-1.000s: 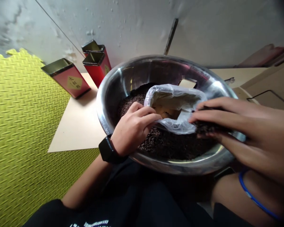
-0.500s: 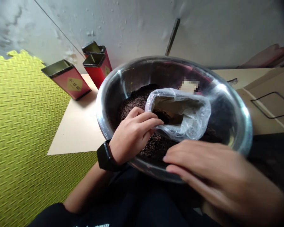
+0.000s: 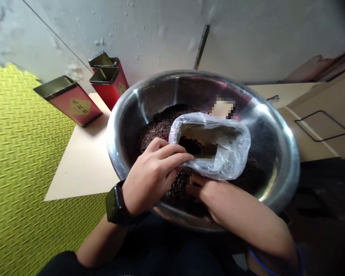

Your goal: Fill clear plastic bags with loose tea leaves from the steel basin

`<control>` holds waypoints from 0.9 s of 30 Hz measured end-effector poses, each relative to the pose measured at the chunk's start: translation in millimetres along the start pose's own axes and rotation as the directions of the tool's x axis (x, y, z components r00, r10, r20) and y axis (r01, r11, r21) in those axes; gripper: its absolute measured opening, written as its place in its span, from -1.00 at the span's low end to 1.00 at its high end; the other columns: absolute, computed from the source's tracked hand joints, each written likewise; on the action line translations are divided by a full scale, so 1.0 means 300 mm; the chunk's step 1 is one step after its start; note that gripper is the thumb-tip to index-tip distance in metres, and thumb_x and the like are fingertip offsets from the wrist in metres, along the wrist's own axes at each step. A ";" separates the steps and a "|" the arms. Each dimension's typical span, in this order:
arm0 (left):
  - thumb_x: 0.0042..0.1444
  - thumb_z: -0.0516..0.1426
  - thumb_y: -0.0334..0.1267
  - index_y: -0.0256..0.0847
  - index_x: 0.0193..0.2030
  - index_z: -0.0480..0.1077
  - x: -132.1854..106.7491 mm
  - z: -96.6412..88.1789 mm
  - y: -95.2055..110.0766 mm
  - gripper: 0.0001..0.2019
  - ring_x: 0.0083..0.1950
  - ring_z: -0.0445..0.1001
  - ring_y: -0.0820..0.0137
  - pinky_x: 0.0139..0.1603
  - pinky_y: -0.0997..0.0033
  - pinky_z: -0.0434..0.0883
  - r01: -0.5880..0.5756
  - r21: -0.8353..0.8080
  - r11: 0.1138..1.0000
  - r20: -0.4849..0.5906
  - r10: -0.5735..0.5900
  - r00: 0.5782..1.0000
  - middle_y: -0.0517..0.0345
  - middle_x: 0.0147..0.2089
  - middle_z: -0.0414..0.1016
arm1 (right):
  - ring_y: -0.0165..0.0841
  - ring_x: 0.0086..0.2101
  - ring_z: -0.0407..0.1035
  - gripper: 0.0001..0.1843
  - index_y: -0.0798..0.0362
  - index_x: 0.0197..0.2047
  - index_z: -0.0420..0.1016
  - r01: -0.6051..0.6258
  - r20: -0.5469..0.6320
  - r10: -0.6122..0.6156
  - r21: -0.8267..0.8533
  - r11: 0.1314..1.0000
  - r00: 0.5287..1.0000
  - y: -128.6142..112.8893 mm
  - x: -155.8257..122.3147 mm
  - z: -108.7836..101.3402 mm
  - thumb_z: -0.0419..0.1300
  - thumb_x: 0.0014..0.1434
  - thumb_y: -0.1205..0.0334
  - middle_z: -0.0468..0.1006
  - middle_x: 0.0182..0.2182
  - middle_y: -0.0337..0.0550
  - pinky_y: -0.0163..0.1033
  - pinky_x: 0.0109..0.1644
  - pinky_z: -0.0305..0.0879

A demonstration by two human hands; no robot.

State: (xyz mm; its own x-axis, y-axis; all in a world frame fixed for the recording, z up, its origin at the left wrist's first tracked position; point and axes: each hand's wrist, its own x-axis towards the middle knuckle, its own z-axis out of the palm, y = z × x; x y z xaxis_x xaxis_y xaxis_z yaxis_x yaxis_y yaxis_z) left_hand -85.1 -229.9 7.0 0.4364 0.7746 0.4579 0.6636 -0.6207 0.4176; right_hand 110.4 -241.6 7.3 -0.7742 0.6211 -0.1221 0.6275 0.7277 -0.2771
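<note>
A clear plastic bag [image 3: 232, 161] with its wide mouth folded outward sits in a large steel bowl [image 3: 287, 168], and some dark leaves show inside it. Loose dark tea leaves [image 3: 158, 128] are heaped in the bowl around it. My left hand [image 3: 158, 168], with a black watch on its wrist, grips the near left rim of the bag between thumb and fingers. My right hand [image 3: 207, 191] is down in the leaves just below the bag's near edge. Its fingers curl into the leaves, and their tips are partly hidden.
Several red tins, among them a nearer tin [image 3: 71, 101] with a yellow label, stand open on the pale board [image 3: 77, 168] at left. Yellow foam matting [image 3: 14, 153] lies beside it. A cardboard box [image 3: 324, 111] is at right, and a wall rises behind.
My right hand has moved left and down into the tea leaves under the bag's near edge. My left hand keeps its grip on the rim. The whole view has shifted slightly.
</note>
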 end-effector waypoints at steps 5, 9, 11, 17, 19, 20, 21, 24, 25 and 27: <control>0.17 0.01 -0.42 -0.14 -0.06 0.42 -0.001 0.000 0.001 -0.73 -0.09 0.23 0.32 -0.02 0.24 0.31 0.028 0.007 1.000 -0.027 -0.028 0.999 0.15 -0.05 0.44 | -0.32 -0.16 0.38 -0.56 -0.05 -0.10 0.38 0.003 -0.044 0.000 0.086 0.996 0.999 -0.003 -0.063 -0.071 -0.02 0.03 0.56 0.44 -0.11 -0.16 -0.19 -0.08 0.32; 0.17 0.00 -0.43 -0.13 -0.04 0.42 -0.001 -0.001 0.003 -0.71 -0.09 0.23 0.32 -0.03 0.22 0.32 0.018 -0.005 1.000 -0.017 -0.018 1.000 0.14 -0.05 0.44 | -0.25 -0.04 0.32 -0.48 -0.10 -0.03 0.35 0.062 -0.190 -0.055 0.027 0.998 0.980 -0.009 -0.128 -0.168 -0.05 0.02 0.57 0.40 -0.01 -0.16 -0.14 0.00 0.30; 0.17 0.00 -0.44 -0.13 -0.03 0.42 -0.001 -0.002 0.003 -0.71 -0.09 0.23 0.32 -0.03 0.22 0.32 0.018 -0.010 1.000 -0.009 -0.018 1.000 0.13 -0.05 0.43 | -0.22 -0.06 0.35 -0.51 -0.14 -0.04 0.36 0.059 -0.261 -0.058 -0.003 0.998 0.964 -0.009 -0.143 -0.208 -0.02 0.03 0.53 0.42 -0.01 -0.18 -0.15 -0.06 0.35; 0.17 0.00 -0.43 -0.11 -0.01 0.40 -0.006 -0.001 -0.003 -0.70 -0.09 0.23 0.33 -0.03 0.25 0.33 0.019 -0.007 1.000 0.012 -0.019 1.000 0.14 -0.01 0.41 | -0.26 -0.12 0.39 -0.62 -0.19 -0.09 0.41 0.002 -0.424 0.002 0.009 1.000 0.906 -0.008 -0.093 -0.248 0.00 0.13 0.42 0.42 -0.02 -0.27 -0.25 -0.14 0.39; 0.18 0.00 -0.42 -0.12 0.00 0.39 -0.007 -0.001 -0.002 -0.71 -0.09 0.24 0.33 -0.03 0.25 0.33 0.012 -0.011 1.000 0.036 -0.012 0.999 0.13 0.00 0.41 | -0.25 -0.11 0.39 -0.66 -0.15 -0.12 0.44 -0.037 -0.466 0.034 0.002 0.999 0.884 0.004 -0.051 -0.229 0.00 0.14 0.41 0.43 -0.03 -0.26 -0.22 -0.10 0.38; 0.18 0.01 -0.41 -0.12 0.00 0.39 -0.006 -0.002 0.000 -0.71 -0.09 0.24 0.33 -0.04 0.25 0.33 0.009 -0.012 1.000 0.041 -0.009 0.999 0.12 0.00 0.41 | -0.23 -0.09 0.38 -0.67 -0.13 -0.12 0.45 -0.058 -0.481 0.046 -0.009 0.998 0.875 0.013 -0.029 -0.215 0.01 0.14 0.41 0.43 -0.03 -0.24 -0.19 -0.07 0.37; 0.19 0.01 -0.40 -0.12 0.01 0.38 -0.006 -0.002 0.001 -0.71 -0.09 0.24 0.33 -0.03 0.25 0.34 0.008 -0.012 1.000 0.042 -0.008 0.999 0.11 0.00 0.40 | -0.21 -0.07 0.37 -0.67 -0.11 -0.10 0.45 -0.071 -0.486 0.049 -0.028 0.997 0.873 0.025 -0.008 -0.200 0.01 0.14 0.41 0.43 -0.02 -0.22 -0.14 -0.03 0.35; 0.18 0.02 -0.38 -0.11 0.05 0.35 -0.001 -0.003 0.007 -0.69 -0.05 0.24 0.30 -0.01 0.22 0.33 0.006 -0.005 1.000 0.033 -0.006 0.999 0.10 0.04 0.38 | -0.16 0.04 0.27 -0.57 -0.04 0.02 0.39 -0.075 -0.434 0.026 -0.096 0.993 0.901 0.055 0.032 -0.167 0.00 0.12 0.45 0.35 0.08 -0.13 -0.01 0.08 0.26; 0.18 0.03 -0.38 -0.11 0.07 0.34 0.000 -0.003 0.009 -0.68 -0.04 0.23 0.29 0.00 0.20 0.33 0.011 0.000 1.000 0.028 -0.011 1.000 0.09 0.06 0.37 | -0.16 0.06 0.24 -0.55 -0.03 0.06 0.37 -0.067 -0.424 0.015 -0.107 0.992 0.906 0.059 0.035 -0.165 0.00 0.11 0.46 0.33 0.11 -0.12 0.01 0.10 0.23; 0.17 0.04 -0.37 -0.11 0.09 0.32 0.002 -0.002 0.010 -0.66 -0.02 0.22 0.28 0.02 0.17 0.32 0.021 0.013 1.000 0.021 -0.022 1.000 0.10 0.09 0.35 | -0.17 0.06 0.25 -0.54 -0.04 0.07 0.36 -0.046 -0.464 0.002 -0.084 0.995 0.886 0.050 0.023 -0.175 0.00 0.12 0.45 0.35 0.09 -0.14 -0.02 0.11 0.23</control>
State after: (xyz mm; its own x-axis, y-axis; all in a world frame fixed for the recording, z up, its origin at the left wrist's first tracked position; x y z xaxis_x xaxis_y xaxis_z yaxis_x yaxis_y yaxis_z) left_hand -83.2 -231.2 8.9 0.4347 0.7903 0.4319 0.6808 -0.6023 0.4168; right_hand 118.8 -211.1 52.5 -0.6461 0.6865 0.3336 0.6670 0.7203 -0.1905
